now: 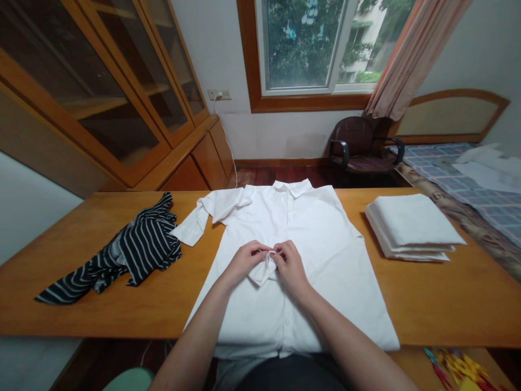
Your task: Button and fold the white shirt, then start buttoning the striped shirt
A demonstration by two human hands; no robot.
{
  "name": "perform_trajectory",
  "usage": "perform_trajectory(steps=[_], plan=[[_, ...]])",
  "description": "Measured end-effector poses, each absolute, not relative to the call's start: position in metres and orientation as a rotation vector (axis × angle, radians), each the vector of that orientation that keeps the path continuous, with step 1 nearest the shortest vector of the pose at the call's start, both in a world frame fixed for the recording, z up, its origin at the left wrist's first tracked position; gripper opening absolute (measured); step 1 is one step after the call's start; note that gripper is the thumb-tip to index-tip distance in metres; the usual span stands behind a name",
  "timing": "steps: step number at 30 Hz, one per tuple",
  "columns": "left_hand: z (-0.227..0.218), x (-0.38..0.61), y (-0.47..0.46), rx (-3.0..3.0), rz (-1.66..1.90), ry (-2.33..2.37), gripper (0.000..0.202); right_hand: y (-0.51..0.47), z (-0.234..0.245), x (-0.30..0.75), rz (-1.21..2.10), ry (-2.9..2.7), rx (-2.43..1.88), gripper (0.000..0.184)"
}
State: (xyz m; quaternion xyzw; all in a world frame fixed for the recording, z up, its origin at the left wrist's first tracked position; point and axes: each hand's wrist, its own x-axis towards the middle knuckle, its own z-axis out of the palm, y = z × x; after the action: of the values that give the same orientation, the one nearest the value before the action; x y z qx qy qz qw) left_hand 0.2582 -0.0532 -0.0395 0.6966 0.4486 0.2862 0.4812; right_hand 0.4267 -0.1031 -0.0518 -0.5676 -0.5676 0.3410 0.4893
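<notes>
**White collared fabric shirt [325, 271] lies spread wide and unfolded, its middle gathered in a pinch**

Nearest, the shirt's hem lies along the near edge of the brown wooden desk [423, 304], its button strip running up the centre. Farther up that strip, the left hand [250, 259] and the right hand [290, 266] meet, thumbs and fingertips pinching a gathered bit of white cloth, a loose corner hanging below. Whether this belongs to the shirt's front or to a sleeve end cannot be told; nor can a button be made out there. Work at this spot looks unfinished.

To the shirt's left lies a crumpled black-and-white striped cloth [142, 244], unfolded, apart from both hands. To its right sits a neat stack of folded white cloth [415, 222].

Toward the shirt's far end, its left sleeve area lies out sideways, bent, while no sleeve is spread out at its right. Farthest, the collar faces up. Judging by this, laying out the body seems done; the sleeves seem only partly arranged.

Beyond the shirt stands a dark brown padded armchair [353, 138].
</notes>
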Motion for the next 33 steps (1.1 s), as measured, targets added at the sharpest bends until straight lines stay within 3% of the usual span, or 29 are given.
perform_trajectory(steps=[22, 33], plan=[[-0.046, 0.258, -0.047, 1.864, 0.741, 1.075, 0.017, -0.09, -0.048, 0.437, 1.064, -1.427, -1.47, 0.011], [-0.063, 0.259, -0.044, 1.936, 0.75, 1.085, 0.018, -0.081, -0.042, 0.455, 0.638, -1.99, -1.442, 0.005]])
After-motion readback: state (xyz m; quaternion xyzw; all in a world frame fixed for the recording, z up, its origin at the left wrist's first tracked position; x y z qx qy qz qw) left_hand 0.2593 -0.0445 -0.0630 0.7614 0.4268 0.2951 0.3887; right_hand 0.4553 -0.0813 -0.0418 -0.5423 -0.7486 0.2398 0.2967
